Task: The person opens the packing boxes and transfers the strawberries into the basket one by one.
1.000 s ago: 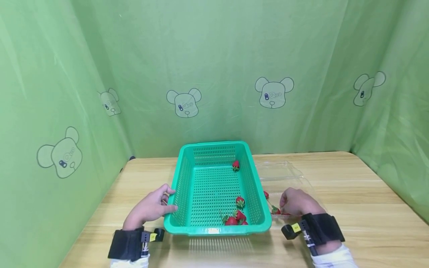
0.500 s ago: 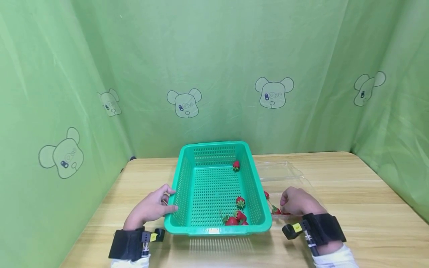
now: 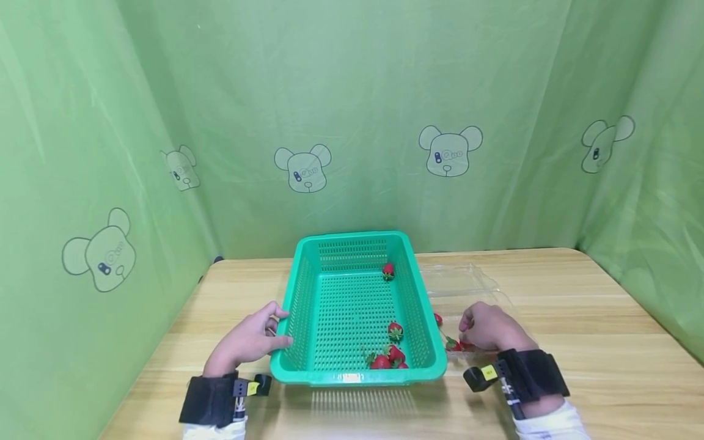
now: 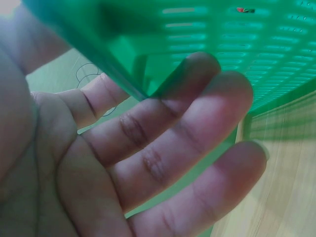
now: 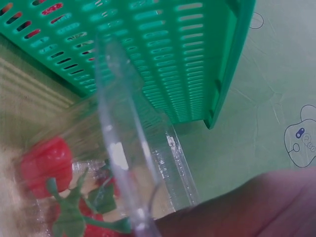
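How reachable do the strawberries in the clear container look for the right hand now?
Likely yes. The right hand is down at the clear container, close by the strawberries, and the container looks open on top. The green basket stands beside it, so the way from above seems free.

The head camera looks forward-down from above; the left wrist camera (image 3: 263,385) and right wrist camera (image 3: 476,379) face the green basket (image 3: 354,308) closely (all views share it).
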Available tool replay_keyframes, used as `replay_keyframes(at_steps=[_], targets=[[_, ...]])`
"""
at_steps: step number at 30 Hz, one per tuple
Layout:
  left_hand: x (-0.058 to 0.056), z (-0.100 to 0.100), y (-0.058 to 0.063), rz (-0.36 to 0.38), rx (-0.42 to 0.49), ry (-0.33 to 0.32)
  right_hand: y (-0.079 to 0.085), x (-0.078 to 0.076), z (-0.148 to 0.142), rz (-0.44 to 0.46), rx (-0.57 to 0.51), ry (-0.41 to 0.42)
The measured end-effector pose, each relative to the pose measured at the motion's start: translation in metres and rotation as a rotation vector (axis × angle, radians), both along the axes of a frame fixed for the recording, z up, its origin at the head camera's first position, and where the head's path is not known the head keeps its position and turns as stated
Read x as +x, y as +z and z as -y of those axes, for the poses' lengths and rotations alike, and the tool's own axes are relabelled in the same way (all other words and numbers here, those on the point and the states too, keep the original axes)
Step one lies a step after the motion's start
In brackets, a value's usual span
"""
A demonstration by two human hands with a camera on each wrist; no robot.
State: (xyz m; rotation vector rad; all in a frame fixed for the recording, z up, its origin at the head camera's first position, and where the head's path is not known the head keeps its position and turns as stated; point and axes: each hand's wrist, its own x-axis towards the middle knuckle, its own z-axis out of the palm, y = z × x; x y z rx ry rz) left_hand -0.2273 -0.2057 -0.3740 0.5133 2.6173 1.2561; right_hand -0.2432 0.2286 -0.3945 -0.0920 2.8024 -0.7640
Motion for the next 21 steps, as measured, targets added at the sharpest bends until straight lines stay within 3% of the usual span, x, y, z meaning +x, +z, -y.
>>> replay_keyframes(at_steps=[21], targets=[[0.001,0.0,0.002,0.013,0.009,-0.011,0.011,0.003,0.001,-0.111,0.007,-0.002]])
